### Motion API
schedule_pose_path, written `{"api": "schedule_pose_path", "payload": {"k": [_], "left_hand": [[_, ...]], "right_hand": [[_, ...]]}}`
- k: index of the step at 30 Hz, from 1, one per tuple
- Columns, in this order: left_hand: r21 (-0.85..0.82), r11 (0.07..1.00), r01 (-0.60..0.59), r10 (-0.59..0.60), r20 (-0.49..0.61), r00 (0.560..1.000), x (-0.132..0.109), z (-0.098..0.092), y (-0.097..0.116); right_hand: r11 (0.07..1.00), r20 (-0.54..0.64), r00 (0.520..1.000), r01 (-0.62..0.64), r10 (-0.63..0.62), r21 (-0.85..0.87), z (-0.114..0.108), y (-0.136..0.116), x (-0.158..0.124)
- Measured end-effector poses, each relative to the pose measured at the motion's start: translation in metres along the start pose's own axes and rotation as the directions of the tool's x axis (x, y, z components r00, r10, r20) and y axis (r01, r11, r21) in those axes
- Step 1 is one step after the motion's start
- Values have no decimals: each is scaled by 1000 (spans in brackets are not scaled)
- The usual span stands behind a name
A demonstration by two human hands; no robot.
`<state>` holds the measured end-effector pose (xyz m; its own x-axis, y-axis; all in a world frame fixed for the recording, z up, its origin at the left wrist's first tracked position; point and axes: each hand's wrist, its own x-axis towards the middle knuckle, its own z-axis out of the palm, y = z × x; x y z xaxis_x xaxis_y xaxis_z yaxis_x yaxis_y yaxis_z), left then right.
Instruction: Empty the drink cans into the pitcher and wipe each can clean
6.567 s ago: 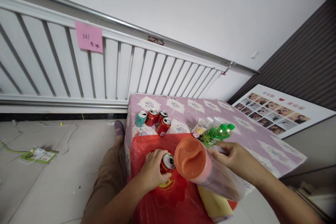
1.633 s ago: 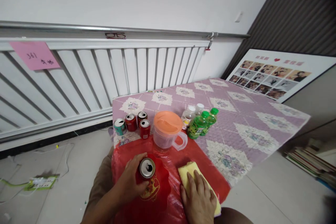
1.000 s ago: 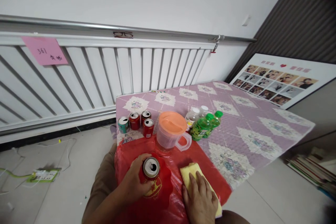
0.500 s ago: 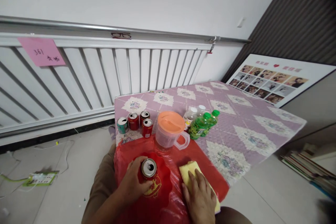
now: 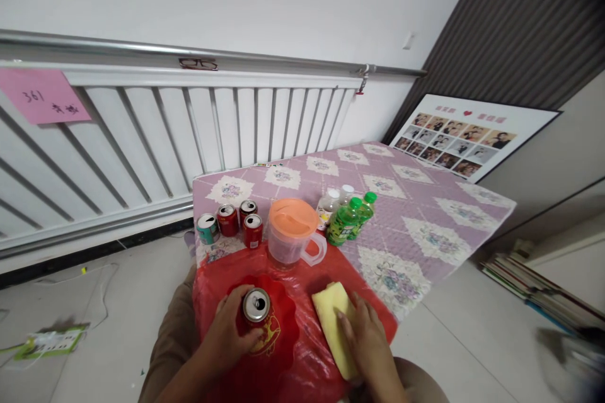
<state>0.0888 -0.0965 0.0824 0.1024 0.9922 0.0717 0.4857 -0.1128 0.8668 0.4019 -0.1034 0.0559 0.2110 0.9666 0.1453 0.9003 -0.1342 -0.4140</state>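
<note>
Left hand (image 5: 225,335) wraps round the red can (image 5: 256,306), fingers curled on its wall, and the can stands upright at the near edge of the table (image 5: 428,217), on the red plastic sheet (image 5: 309,362). Right hand (image 5: 369,345) lies flat and spread, palm down, on the yellow cloth (image 5: 329,310) just right of the can; it grips nothing.

The can's mouth looks open, so by my reading it wants keeping upright. Thin metal like that should be light, smooth and quick to dent, so the best hold is a gentle wrap round the middle of the wall, not the rim. The cloth looks soft and limp and should bunch under a pinch at any edge.

Farther off stands a pitcher (image 5: 289,238) with an orange lid, with a cluster of cans (image 5: 229,220) to its left and green bottles (image 5: 348,220) to its right.
</note>
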Motion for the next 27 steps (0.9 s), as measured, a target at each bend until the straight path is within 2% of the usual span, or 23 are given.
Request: {"api": "schedule_pose_path", "payload": {"k": [5,10,14,17,20,22,25,27], "left_hand": [[-17,1000,10,-10,-3,1000,0,1,-1],[-11,1000,5,-5,-18,1000,-1,1,0],[-22,1000,6,-6,-5,1000,-1,0,1],[-18,1000,3,-2,13,1000,1,-2,1],[-13,1000,-5,5,31,1000,3,-3,0],[-17,1000,-7,8,48,999,3,-5,0],[-25,1000,0,3,92,996,4,-9,3],[-34,999,-5,9,106,994,4,-12,5]], "right_hand": [[989,198,969,-149,145,3,-3,7,7],[975,220,961,-195,168,108,-16,-2,14],[915,253,937,-306,241,264,-44,-8,8],[776,374,890,-424,261,467,-64,-18,-6],[486,544,814,-567,205,665,-68,-40,-22],[359,559,811,-580,172,731,-61,-59,-29],[318,545,832,-546,103,775,-46,-85,-30],[367,488,869,-483,86,795,-37,-96,-26]]}}
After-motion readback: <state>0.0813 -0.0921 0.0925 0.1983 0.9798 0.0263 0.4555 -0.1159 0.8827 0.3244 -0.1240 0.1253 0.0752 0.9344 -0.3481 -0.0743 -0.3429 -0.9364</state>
